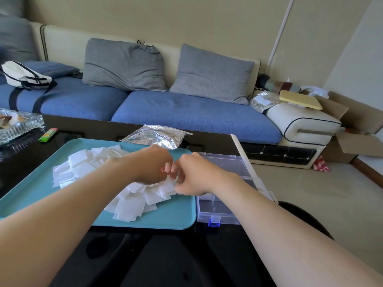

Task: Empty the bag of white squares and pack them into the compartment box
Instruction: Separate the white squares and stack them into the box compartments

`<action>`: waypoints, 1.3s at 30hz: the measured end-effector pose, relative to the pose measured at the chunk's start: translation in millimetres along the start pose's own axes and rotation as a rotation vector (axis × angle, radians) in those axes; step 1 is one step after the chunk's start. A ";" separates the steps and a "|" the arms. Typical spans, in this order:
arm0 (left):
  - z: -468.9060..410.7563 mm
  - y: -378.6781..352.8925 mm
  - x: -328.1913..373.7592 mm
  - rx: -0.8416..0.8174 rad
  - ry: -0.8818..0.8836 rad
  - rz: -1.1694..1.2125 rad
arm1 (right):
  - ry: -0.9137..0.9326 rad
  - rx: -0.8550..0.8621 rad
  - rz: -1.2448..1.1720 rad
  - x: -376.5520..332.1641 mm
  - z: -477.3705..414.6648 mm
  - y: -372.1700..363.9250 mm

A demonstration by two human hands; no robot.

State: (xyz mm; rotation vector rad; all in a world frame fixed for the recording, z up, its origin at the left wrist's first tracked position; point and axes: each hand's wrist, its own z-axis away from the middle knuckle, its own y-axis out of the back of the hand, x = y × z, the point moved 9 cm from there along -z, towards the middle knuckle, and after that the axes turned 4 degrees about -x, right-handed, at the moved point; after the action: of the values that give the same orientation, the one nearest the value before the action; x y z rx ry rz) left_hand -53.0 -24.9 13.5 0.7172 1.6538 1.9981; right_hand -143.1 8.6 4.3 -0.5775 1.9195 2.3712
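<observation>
A blue sofa [186, 117] with two grey cushions [124, 65] is set against a beige wall [207, 17]. A white bag [24, 75] is laid on its left seat. Cardboard boxes [356, 146] are placed on the pale floor [310, 193] at the right.

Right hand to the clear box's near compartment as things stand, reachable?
Probably yes. The right hand, pinching white squares, is beside the compartment box, whose lid stands open; the near compartment looks bare, and nothing lies between.

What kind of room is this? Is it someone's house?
Most likely a living room in a home. A blue sofa with grey cushions stands behind a dark low table. A white bag lies on the sofa, and a glass dish sits on the table.
</observation>
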 end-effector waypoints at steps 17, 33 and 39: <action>4.1 -10.5 -26.9 -0.182 0.134 -0.035 | 0.163 -0.048 0.159 -23.2 -8.9 -14.2; 13.7 33.0 -38.7 0.197 0.176 0.357 | 0.170 0.186 0.153 -21.6 -3.9 12.4; 9.3 30.7 -34.5 0.211 0.114 0.332 | 0.152 0.089 0.018 -14.7 -8.5 -2.6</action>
State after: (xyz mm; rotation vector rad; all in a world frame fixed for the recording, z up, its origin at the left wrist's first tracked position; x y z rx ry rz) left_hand -20.9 -45.5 41.3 1.0290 1.9389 2.1394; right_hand -126.5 4.1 5.0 -0.7569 2.0866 2.2997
